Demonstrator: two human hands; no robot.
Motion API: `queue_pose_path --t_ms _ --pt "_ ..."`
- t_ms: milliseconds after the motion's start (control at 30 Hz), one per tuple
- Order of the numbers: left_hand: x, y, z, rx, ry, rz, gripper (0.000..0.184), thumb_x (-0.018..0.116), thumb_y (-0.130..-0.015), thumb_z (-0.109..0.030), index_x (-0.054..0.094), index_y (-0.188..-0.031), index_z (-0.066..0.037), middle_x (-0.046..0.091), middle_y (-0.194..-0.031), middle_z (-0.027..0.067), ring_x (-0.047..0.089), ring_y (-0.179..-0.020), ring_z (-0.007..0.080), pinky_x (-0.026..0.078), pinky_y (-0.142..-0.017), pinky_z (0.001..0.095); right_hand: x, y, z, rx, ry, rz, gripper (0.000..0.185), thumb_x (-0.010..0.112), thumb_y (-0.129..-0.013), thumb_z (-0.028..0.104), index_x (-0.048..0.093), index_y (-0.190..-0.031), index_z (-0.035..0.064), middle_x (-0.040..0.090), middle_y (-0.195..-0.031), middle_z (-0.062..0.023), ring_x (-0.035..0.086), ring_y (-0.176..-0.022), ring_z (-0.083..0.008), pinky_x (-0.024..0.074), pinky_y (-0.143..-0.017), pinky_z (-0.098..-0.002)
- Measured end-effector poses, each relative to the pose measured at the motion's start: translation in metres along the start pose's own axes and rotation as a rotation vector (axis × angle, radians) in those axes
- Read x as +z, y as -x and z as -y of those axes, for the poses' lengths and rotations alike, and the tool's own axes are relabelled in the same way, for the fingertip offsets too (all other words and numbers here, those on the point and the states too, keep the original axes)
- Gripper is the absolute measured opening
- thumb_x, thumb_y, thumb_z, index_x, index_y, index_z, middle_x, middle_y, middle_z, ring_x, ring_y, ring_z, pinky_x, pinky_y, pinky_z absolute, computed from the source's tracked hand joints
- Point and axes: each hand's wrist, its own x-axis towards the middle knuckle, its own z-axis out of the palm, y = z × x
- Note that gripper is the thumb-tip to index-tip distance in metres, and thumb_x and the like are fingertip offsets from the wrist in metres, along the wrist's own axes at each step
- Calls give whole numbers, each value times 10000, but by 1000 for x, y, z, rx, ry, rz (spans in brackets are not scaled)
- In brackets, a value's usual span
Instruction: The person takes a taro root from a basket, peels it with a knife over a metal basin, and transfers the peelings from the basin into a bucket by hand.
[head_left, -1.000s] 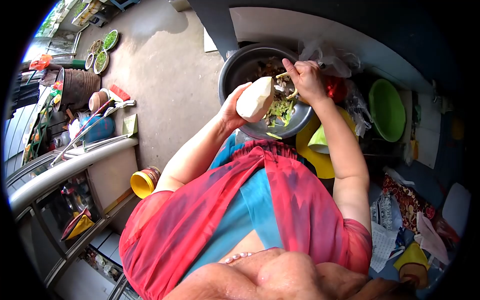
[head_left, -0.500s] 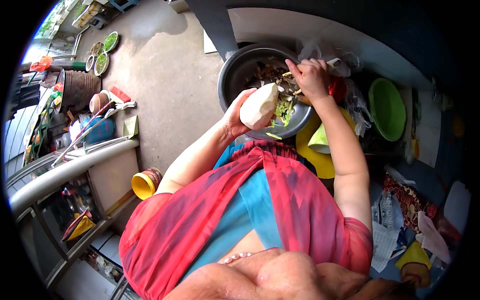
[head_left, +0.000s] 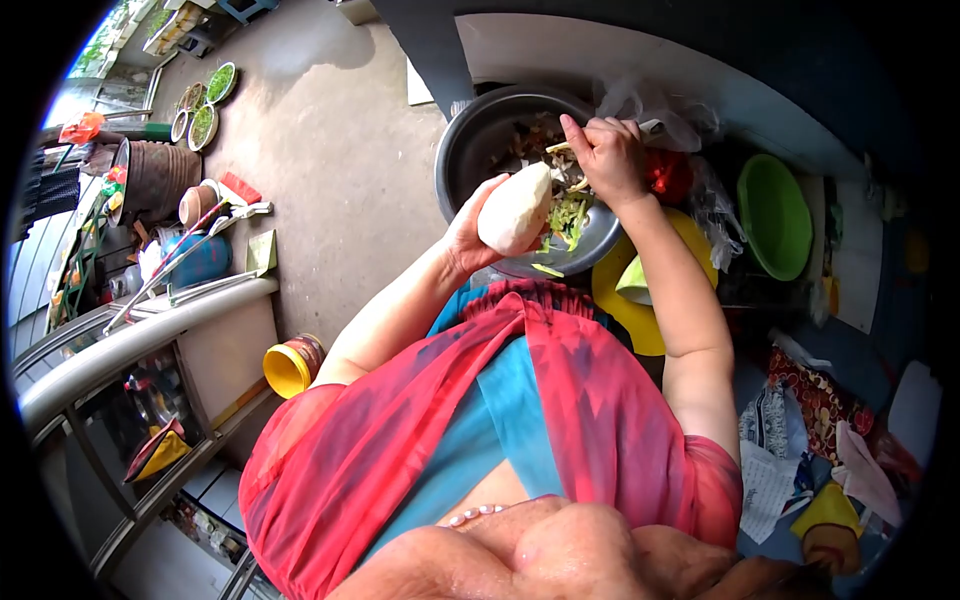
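My left hand (head_left: 468, 232) is wrapped round a large peeled white radish (head_left: 514, 210), holding it over the near side of a grey metal basin (head_left: 458, 150). Green and pale peelings (head_left: 568, 222) lie in the basin below, with darker scraps behind them. To the radish's right, my right hand (head_left: 612, 158) is closed on a slim pale-handled tool (head_left: 650, 126), thumb raised. The tool's working end is too small to make out. A gap separates that hand from the radish.
A yellow round lid or board (head_left: 650, 325) carries a pale green piece (head_left: 632, 284) beneath my right forearm. A red bag (head_left: 668, 176), clear plastic bags (head_left: 712, 215) and a green basin (head_left: 775, 220) stand at right. A yellow tub (head_left: 287, 371) sits on the left.
My right hand has shifted slightly left and toward me with the tool. The radish has tilted a little and moved slightly left in my left hand.
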Motion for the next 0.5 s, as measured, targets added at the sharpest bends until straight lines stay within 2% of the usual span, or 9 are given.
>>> queue_pose_path --t_ms 67,100,133,200,267,333,400,467,500 --pt "0 -3 0 41 117 -41 495 536 -925 -494 563 -1274 -144 646 -1151 122 628 -1011 324 534 -830 483 -7 1 25 -61 -110 -25 478 605 -917 332 578 -515 75 575 -580 -44 579 -611 -249 400 -662 -378" --pt "-1 -3 -1 44 106 -37 499 545 -921 -493 559 -1276 -143 643 -1152 122 625 -1014 325 532 -837 483 -13 1 40 -131 -147 -45 441 634 -910 253 536 -520 72 535 -574 -51 553 -599 -246 403 -646 -371" --pt "-4 -3 -2 46 94 -33 503 554 -918 -493 556 -1278 -142 640 -1153 122 621 -1017 326 530 -844 482 -13 2 48 -224 -144 -38 419 651 -892 240 539 -519 86 535 -577 -43 546 -591 -235 400 -641 -367" --pt "-9 -3 -5 49 67 -22 512 572 -911 -491 549 -1282 -139 635 -1155 123 614 -1023 327 527 -857 482 -3 4 45 -264 -141 -99 398 670 -872 229 549 -519 91 537 -575 -32 547 -589 -226 399 -646 -366" --pt "-12 -4 -5 26 36 25 503 580 -910 -461 539 -1296 -140 630 -1154 125 614 -1019 342 528 -849 476 8 1 12 -163 84 -96 427 640 -886 306 587 -509 114 573 -580 -24 572 -607 -218 402 -651 -379" --pt "-6 1 -3 34 -36 36 487 586 -912 -433 538 -1299 -141 628 -1157 126 611 -1029 351 524 -846 474 16 2 -10 -32 137 -86 462 617 -905 311 595 -506 78 591 -578 -60 583 -601 -262 403 -639 -393" --pt "1 0 -1 71 -56 -29 496 516 -930 -473 538 -1302 -145 629 -1169 108 604 -1061 347 497 -880 501 13 5 -8 50 87 -86 486 599 -921 310 576 -503 63 587 -580 -76 579 -595 -279 401 -639 -397" --pt "7 1 -2 85 -132 -57 521 473 -936 -513 541 -1299 -146 630 -1176 99 602 -1062 342 480 -900 512 -1 3 21 28 -54 -74 480 606 -922 290 546 -504 62 578 -581 -67 578 -608 -271 400 -653 -393" --pt "2 -3 -4 68 -176 -83 549 435 -927 -578 568 -1265 -166 632 -1183 78 610 -1046 302 468 -917 508 -7 5 37 -25 -89 -53 463 618 -912 281 549 -506 71 580 -590 -56 575 -613 -254 401 -658 -386"
